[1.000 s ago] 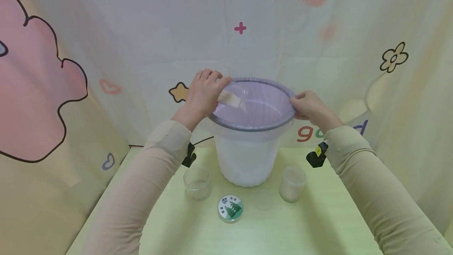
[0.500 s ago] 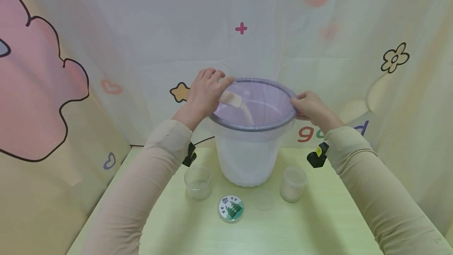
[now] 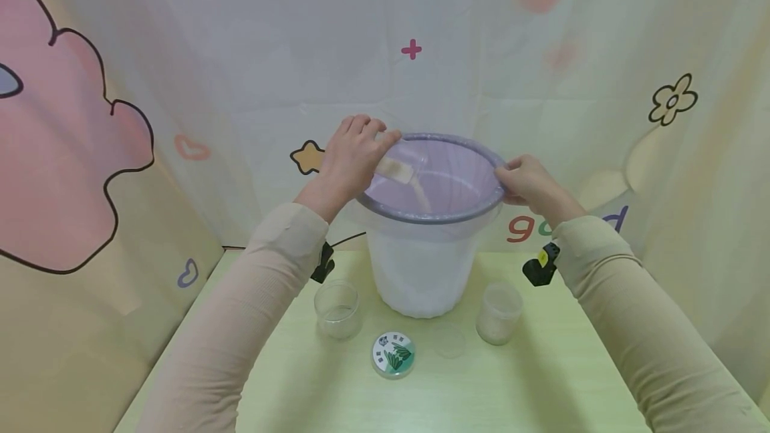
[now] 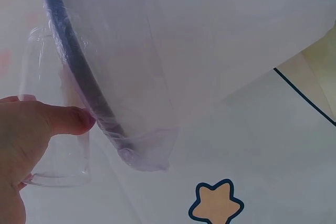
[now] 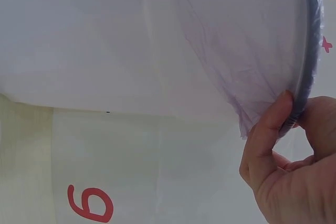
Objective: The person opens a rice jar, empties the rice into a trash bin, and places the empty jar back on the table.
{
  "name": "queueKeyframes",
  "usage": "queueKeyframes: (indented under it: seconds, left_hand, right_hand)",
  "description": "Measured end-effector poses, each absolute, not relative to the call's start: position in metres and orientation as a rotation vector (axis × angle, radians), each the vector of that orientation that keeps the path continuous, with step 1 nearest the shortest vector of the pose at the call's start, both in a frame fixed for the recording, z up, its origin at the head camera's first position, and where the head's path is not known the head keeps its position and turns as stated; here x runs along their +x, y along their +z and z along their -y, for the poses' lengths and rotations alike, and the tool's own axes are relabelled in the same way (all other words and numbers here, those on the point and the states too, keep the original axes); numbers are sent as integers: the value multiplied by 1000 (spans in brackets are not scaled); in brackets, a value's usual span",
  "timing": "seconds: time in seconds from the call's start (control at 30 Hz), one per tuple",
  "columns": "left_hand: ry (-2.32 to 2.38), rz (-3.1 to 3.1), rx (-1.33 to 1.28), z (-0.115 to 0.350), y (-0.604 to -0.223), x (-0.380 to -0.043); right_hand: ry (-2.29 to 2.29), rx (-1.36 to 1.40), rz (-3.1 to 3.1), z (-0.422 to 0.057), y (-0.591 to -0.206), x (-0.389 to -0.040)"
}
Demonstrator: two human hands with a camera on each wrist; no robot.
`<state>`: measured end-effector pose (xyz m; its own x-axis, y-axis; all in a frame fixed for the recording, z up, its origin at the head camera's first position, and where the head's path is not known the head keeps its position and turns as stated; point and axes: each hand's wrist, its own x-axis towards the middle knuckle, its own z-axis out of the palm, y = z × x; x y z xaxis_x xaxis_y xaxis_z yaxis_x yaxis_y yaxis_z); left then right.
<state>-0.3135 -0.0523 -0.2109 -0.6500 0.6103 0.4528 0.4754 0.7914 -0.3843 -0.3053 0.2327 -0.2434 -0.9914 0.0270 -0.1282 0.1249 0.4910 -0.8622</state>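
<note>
In the head view my left hand [image 3: 353, 156] holds a clear jar [image 3: 395, 170] tipped sideways over the mouth of a white bin [image 3: 423, 272]. A thin pale stream [image 3: 420, 195] falls from the jar's mouth into the bin. What the pale stuff is made of is too blurred to tell. A translucent purple bag [image 3: 460, 176] lines the bin and folds over its dark rim [image 3: 442, 218]. In the left wrist view the thumb lies along the jar [image 4: 68, 158], right at the rim. On the opposite side my right hand [image 5: 283, 171] pinches the rim and bag between thumb and fingers.
On the pale table [image 3: 433, 399], a clear jar [image 3: 337, 316] stands front left of the bin, and one with pale contents [image 3: 498, 316] front right. Between them lie a round lid with green leaves [image 3: 393, 355] and a clear disc [image 3: 449, 341]. Printed curtains [image 3: 337, 52] hang behind.
The pale stuff sat at the jar's mouth a second ago; by half a second ago it was streaming into the bin, and it still is. Both hands keep their places on jar and rim.
</note>
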Motion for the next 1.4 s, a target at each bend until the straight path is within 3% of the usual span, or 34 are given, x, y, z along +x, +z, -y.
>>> queueKeyframes:
  seconds: [1.4]
  left_hand:
    - [657, 2258, -870, 50, -204, -308]
  right_hand:
    - [-1487, 131, -2666, -235, -248, -307]
